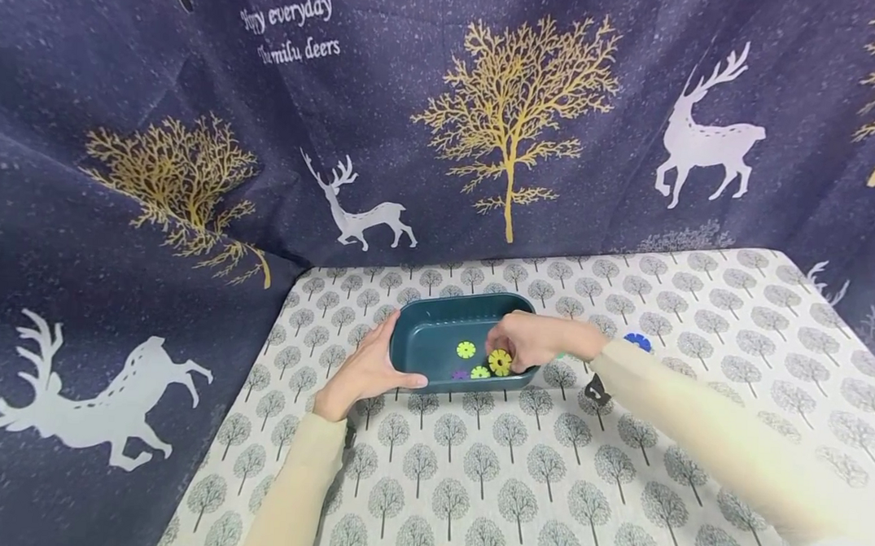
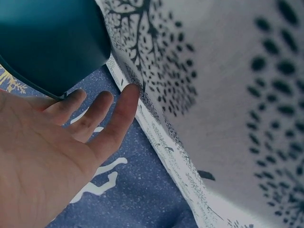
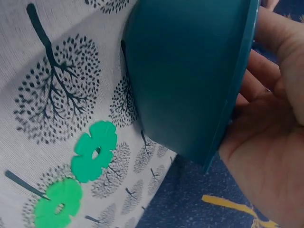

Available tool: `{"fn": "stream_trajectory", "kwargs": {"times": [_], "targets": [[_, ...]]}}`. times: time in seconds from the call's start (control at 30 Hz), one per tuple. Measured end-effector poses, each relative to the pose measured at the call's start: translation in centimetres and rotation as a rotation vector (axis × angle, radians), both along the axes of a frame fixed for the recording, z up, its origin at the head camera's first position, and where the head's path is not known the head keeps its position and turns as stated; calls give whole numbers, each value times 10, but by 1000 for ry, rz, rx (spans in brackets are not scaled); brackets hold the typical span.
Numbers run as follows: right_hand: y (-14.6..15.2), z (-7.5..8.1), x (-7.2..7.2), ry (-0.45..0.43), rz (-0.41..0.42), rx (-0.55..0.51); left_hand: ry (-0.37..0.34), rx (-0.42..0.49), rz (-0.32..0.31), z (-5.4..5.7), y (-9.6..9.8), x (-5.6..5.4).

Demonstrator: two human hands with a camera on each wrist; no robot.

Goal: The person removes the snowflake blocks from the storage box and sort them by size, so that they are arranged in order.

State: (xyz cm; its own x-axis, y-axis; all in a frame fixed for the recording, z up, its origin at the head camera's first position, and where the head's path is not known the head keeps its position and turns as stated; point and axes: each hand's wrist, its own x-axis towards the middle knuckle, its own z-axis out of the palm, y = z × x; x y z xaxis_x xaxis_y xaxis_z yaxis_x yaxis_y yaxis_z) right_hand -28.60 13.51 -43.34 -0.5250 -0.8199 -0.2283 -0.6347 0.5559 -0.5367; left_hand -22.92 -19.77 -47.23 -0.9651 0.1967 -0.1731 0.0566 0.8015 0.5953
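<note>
A dark teal tray with rounded corners sits on the patterned cloth. My left hand rests on its left end, the thumb along the near rim and the other fingers loosely extended outside the wall; in the left wrist view the hand touches the rim. Reaching into the tray's right end, my right hand pinches a yellow notched plastic disc; the tray wall hides its fingertips in the right wrist view. Inside the tray lie two yellow-green discs, one further back, and a purple disc.
Right of the tray, two green notched discs lie on the cloth, one of them teal-green, the other brighter. A blue disc is beyond the right forearm. Behind the table hangs a navy curtain with deer and trees.
</note>
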Motion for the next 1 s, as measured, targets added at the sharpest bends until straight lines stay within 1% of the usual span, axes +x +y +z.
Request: {"fn": "stream_trajectory", "kwargs": {"times": [0.07,0.13,0.3,0.33,0.43,0.57,0.67,0.83,1.0], "targets": [[3,0,2,10,-19,-60,1,-3,1,0,0,0],[6,0,4,3,-62,-119,1,-1,2,0,1,0],[17,3,13,-83,-217,-232,2,8,5,-1,2,1],[20,3,15,-89,-244,-252,0,8,6,-1,2,1],[28,3,21,-52,-308,-297,-7,3,12,-3,1,3],[40,2,28,-5,-401,-363,6,11,7,-6,0,5],[49,0,33,4,-468,-405,17,19,-2,-8,0,6],[65,-2,38,28,-524,-439,19,19,2,-7,-1,7],[85,3,41,28,-583,-451,27,16,-1,-4,0,4]]}}
